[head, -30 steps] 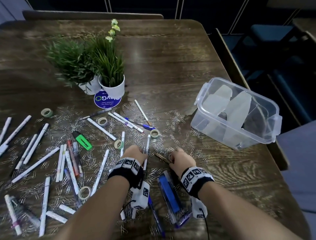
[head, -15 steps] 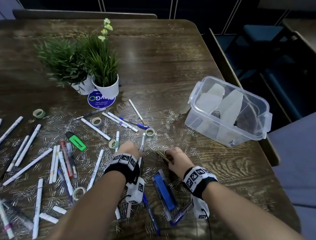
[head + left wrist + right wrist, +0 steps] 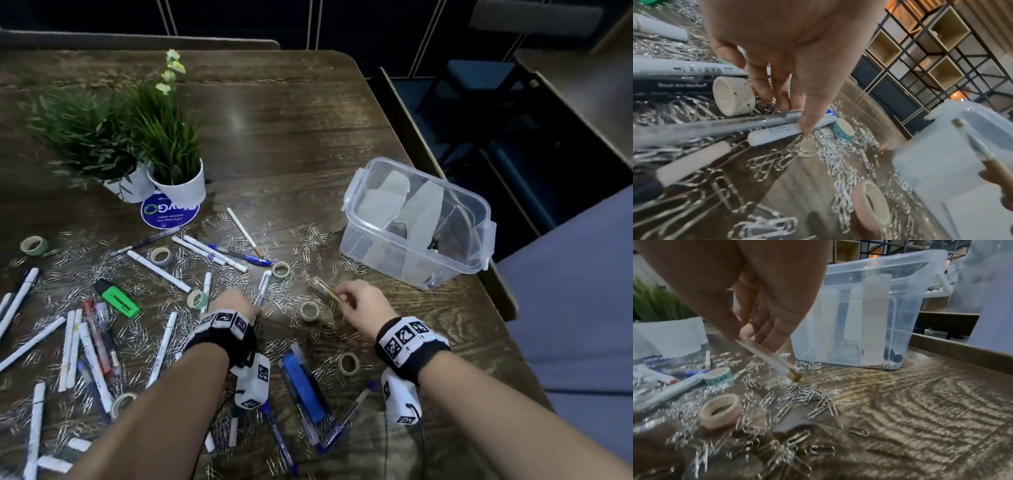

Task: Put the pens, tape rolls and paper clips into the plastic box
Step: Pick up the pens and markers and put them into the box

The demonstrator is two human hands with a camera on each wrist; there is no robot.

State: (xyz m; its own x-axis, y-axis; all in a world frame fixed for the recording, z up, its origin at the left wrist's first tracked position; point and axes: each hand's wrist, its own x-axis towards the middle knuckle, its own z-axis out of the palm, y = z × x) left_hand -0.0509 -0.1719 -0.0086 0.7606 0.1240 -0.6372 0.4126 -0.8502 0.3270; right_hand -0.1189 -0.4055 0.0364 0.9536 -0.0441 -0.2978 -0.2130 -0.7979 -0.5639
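My right hand [image 3: 346, 298] [image 3: 756, 340] pinches a clear pen with a gold end [image 3: 322, 289] [image 3: 774, 361] and holds it tilted just above the table, left of the clear plastic box [image 3: 376, 246] [image 3: 900, 321]. My left hand [image 3: 239, 303] [image 3: 795, 120] reaches down with its fingertips pinching a grey see-through pen [image 3: 262, 287] [image 3: 725, 126] that lies among paper clips [image 3: 284, 298]. Beige tape rolls [image 3: 310, 310] [image 3: 720, 412] lie between the hands. Many more pens [image 3: 157, 270] and tape rolls [image 3: 161, 256] are scattered to the left.
Two potted plants [image 3: 178, 185] stand at the back left on a round blue sticker. A green highlighter [image 3: 118, 297] lies on the left, a blue pen pack [image 3: 305, 387] near my wrists. The table edge [image 3: 496, 291] runs just right of the box, which holds white dividers.
My right hand has lifted the gold-ended pen off the table and brought it nearer the box. The left hand has stayed on its grey pen.
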